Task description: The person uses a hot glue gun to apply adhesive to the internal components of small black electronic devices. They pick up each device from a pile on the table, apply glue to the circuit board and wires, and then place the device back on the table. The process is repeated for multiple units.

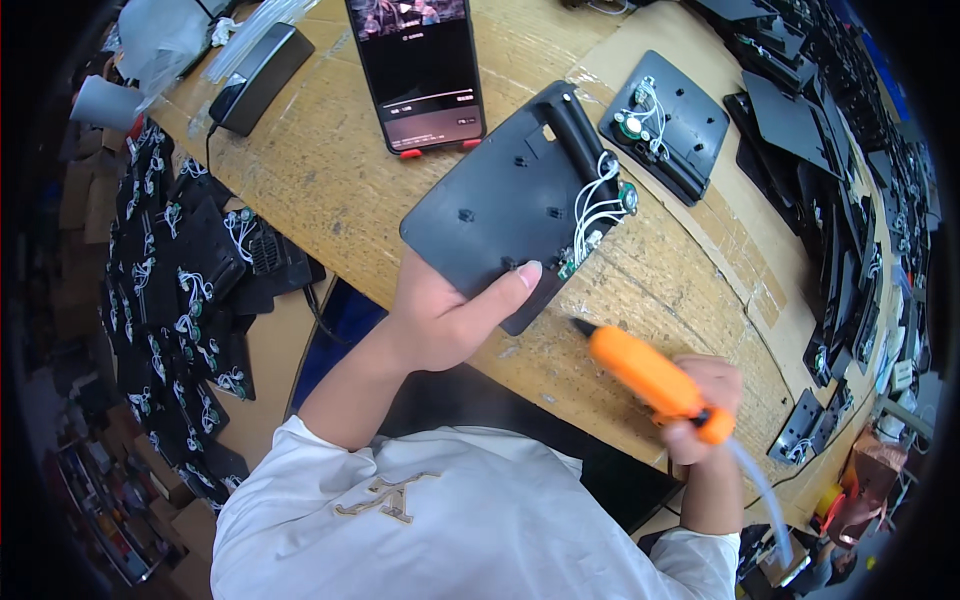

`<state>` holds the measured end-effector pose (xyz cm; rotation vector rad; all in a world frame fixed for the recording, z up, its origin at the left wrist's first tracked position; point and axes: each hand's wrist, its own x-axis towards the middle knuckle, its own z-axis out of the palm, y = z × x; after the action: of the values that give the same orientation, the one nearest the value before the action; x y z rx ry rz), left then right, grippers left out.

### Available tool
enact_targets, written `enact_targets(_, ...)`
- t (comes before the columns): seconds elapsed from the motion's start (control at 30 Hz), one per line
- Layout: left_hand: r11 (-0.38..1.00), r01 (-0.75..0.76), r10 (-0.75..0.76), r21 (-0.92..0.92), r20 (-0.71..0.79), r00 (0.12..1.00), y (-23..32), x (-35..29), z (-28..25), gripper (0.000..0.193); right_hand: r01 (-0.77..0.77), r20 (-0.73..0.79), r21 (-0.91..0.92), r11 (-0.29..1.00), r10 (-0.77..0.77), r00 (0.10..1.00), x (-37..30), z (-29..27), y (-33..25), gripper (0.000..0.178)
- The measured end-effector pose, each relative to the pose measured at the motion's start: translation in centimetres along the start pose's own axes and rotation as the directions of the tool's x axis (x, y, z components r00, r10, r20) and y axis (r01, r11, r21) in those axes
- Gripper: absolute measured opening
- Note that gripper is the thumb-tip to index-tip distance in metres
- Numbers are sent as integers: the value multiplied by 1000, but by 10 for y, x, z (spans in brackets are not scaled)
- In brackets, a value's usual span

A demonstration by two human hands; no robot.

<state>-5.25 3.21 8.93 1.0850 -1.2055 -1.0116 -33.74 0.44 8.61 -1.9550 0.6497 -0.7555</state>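
My left hand [450,310] grips a black plastic panel [490,200] by its near edge, thumb on top and the other fingers hidden beneath. White wires [588,215] and small green circuit boards [628,197] sit along the panel's right side. In my right hand [705,390] is an orange hot glue gun [645,370], its dark nozzle pointing up and left towards the panel but apart from it. A clear glue stick [762,490] trails out of the gun's back end.
A phone [420,80] stands at the table's far side. Another wired black panel [668,125] lies to the right. Several dark panels are stacked along the right edge [835,230], and many wired ones at the left [185,310]. A black box [262,78] sits at the far left of the wooden table [300,190].
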Motion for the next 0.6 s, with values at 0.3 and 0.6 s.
enact_targets(0.3,893,413,-301,-179,446,843,16,15,-38,26,-119,-451,645,755,502,738,-9,-11,7,58)
enact_targets(0.6,865,305,-111,-398,440,891,5,9,-26,61,-86,-391,616,783,398,830,-18,-8,11,61)
